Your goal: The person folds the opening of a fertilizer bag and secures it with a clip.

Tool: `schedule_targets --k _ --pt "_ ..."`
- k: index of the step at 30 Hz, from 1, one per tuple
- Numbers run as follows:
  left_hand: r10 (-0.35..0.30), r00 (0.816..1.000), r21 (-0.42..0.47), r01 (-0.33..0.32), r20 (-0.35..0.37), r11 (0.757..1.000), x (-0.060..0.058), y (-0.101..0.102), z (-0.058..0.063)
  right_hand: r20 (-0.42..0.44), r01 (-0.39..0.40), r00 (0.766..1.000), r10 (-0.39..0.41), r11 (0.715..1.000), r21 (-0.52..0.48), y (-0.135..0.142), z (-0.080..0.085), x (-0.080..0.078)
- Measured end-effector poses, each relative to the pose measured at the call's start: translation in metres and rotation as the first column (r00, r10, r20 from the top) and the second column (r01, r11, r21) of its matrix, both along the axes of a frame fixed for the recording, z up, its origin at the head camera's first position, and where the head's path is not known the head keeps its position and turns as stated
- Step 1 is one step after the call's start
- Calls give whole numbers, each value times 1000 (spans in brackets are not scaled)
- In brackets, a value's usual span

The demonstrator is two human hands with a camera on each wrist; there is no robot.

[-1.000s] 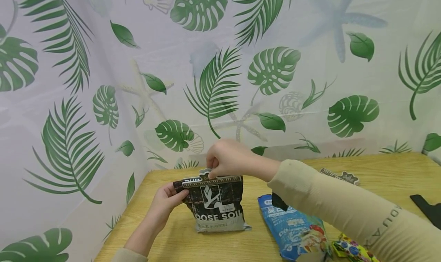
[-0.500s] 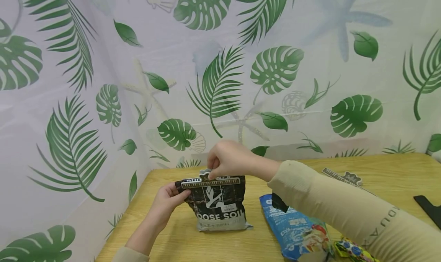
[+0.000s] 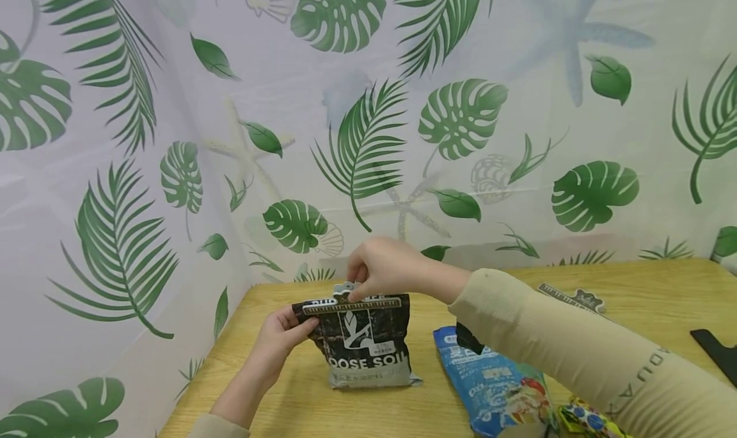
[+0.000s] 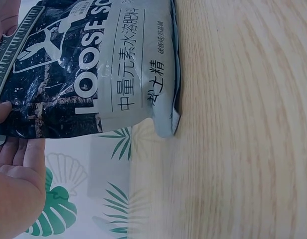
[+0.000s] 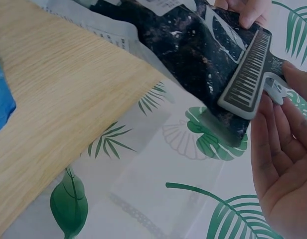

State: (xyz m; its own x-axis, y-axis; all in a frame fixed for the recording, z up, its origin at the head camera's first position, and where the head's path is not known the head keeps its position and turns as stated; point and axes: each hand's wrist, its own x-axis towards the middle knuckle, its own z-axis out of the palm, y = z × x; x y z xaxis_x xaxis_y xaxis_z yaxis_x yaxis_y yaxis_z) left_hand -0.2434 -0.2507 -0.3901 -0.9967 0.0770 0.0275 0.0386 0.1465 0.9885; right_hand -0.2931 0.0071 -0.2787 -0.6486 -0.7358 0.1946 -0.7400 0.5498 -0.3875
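Observation:
A black and white soil bag [image 3: 368, 355], lettered "LOOSE SOIL", stands upright on the wooden table. Across its top lies a long bag clip [image 3: 357, 305] with a piano-key pattern. My right hand [image 3: 382, 265] pinches the clip's handle from above, thumb in front and fingers behind. At the bag's upper left corner, my left hand [image 3: 282, 336] grips the bag between thumb and fingers. The right wrist view shows the clip's front jaw [image 5: 245, 79] lying over the bag's top edge; in the left wrist view the bag's base rests on the wood.
To the right lies a blue printed bag [image 3: 489, 380], partly under my right sleeve [image 3: 553, 329]. Beside it is a small yellow packet [image 3: 587, 419]. Another piano-key clip [image 3: 576, 297] lies farther back. A black flat object [image 3: 716, 355] sits at the right.
The clip lies slightly more level across the bag's top than a second ago, its right end a little lower. Both hands keep their hold, and the bag stays in place.

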Motion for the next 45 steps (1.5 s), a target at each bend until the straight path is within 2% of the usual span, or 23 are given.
schedule_targets --k 13,16,28,36,45 --pt "36 999 -14 -36 2 999 2 1 0 67 -38 997 43 997 -72 5 -14 -1" --pt "44 999 -15 -44 2 999 2 2 0 62 -51 997 55 996 -70 6 -15 -1" --pt "43 999 -18 -43 -4 999 2 4 1 35 -11 999 14 998 -68 10 -18 2" --pt "41 999 -21 -41 2 999 2 4 0 29 -12 999 14 998 -61 10 -21 5" --pt "33 999 -46 -33 4 998 2 2 -1 -2 -14 1000 14 1000 -17 17 -23 7"
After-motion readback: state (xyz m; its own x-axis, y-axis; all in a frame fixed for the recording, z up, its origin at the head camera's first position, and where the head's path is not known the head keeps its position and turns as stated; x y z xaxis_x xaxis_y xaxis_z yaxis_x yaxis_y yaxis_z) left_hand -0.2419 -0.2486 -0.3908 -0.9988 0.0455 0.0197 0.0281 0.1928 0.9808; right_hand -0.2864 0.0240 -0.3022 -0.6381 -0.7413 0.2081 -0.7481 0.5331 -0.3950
